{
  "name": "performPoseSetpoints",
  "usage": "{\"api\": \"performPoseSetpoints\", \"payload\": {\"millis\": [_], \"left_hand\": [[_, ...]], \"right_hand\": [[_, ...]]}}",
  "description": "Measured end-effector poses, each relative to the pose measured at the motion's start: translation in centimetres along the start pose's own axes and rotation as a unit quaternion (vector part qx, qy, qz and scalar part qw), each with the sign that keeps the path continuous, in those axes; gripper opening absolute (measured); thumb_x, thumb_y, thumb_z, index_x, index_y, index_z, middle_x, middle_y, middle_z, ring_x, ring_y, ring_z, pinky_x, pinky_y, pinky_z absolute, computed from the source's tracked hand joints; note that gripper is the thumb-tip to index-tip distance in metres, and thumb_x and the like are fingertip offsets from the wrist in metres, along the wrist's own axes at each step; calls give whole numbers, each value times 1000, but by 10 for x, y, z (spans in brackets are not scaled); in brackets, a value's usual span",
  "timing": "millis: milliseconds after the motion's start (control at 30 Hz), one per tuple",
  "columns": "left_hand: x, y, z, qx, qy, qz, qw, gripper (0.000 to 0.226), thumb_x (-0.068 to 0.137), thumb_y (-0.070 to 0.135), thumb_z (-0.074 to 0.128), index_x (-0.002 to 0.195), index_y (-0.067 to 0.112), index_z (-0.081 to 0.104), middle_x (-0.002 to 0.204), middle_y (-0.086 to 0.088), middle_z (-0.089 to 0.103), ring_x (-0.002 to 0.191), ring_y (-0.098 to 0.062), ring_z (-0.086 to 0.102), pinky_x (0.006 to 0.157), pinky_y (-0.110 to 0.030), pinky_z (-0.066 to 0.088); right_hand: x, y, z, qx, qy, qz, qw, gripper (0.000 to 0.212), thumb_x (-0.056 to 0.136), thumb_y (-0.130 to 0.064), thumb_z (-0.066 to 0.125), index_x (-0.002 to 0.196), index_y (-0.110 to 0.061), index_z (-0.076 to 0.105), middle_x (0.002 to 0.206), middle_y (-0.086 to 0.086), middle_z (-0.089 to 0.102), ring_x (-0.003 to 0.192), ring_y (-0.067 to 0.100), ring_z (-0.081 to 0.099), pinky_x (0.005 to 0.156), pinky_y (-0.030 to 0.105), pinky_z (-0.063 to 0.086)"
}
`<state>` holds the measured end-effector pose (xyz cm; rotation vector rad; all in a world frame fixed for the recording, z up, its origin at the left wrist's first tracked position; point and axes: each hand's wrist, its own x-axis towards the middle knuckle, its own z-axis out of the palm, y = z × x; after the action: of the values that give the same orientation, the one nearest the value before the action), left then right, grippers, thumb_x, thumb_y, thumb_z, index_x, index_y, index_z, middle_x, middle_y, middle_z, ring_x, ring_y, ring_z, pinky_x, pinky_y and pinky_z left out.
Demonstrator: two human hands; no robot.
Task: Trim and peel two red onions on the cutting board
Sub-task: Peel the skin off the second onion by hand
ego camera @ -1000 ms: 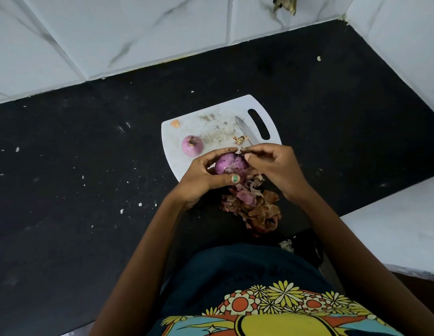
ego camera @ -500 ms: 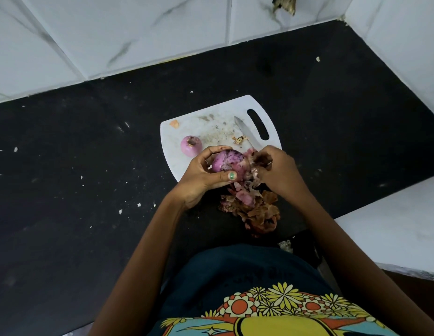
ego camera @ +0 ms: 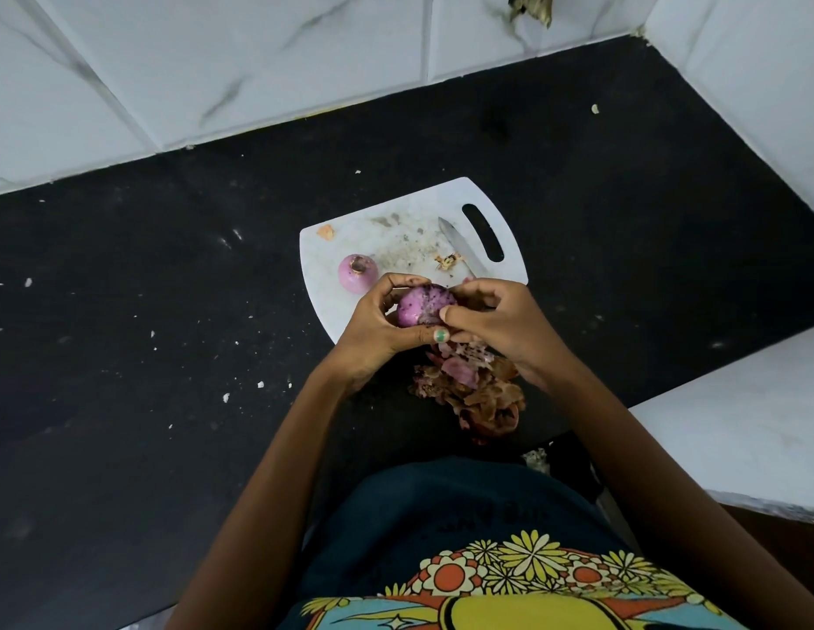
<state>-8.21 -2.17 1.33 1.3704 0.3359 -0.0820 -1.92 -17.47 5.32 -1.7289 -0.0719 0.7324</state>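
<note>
Over the cutting board, both hands clamp one onion, hiding its underside and the knife handle.

Dirt-speckled red onion held above cutting board near edge; peeled onion rests on board's left side.

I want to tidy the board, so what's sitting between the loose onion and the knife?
In the head view, between the loose onion and the knife lie dark specks and a small brownish scrap on the cutting board.
</note>
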Motion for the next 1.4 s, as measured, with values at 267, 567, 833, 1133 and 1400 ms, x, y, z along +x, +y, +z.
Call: {"api": "performPoseSetpoints", "payload": {"millis": [267,567,833,1133,1400], "left_hand": [[1,-2,1,18,-8,3,1000,62,53,9,84,108,19,57,113,-1,60,99,-11,64,80,-26,56],[5,-8,-5,43,25,11,999,66,50,16,90,107,20,57,114,-3,59,106,-15,60,85,-27,55],[5,-7,-3,51,24,9,998,64,55,10,87,110,15,55,114,-4,58,97,-6,63,83,-27,56],[1,-3,0,-67,13,-42,997,57,57,7,78,108,21,55,111,-1,57,88,-15,71,66,-27,58],[2,-4,-2,-17,32,-18,999,65,53,17,84,111,20,55,116,-2,56,104,-20,65,81,-37,59]], "right_hand": [[2,2,0,-36,7,-19,999,23,75,-2,70,79,-24,67,85,-2,71,80,16,72,71,32,61],[8,10,-6,62,-2,38,997,23,84,-4,69,107,0,67,98,8,69,90,24,71,78,35,60],[10,11,0,80,21,50,995,23,79,-1,72,101,-3,64,104,12,66,90,22,71,75,34,60],[11,14,-5,72,62,18,995,12,87,4,59,95,1,67,82,12,69,61,12,68,60,23,59],[2,12,-2,-66,68,-86,992,22,78,-21,77,91,-4,70,85,11,72,78,27,71,66,39,61]]}}
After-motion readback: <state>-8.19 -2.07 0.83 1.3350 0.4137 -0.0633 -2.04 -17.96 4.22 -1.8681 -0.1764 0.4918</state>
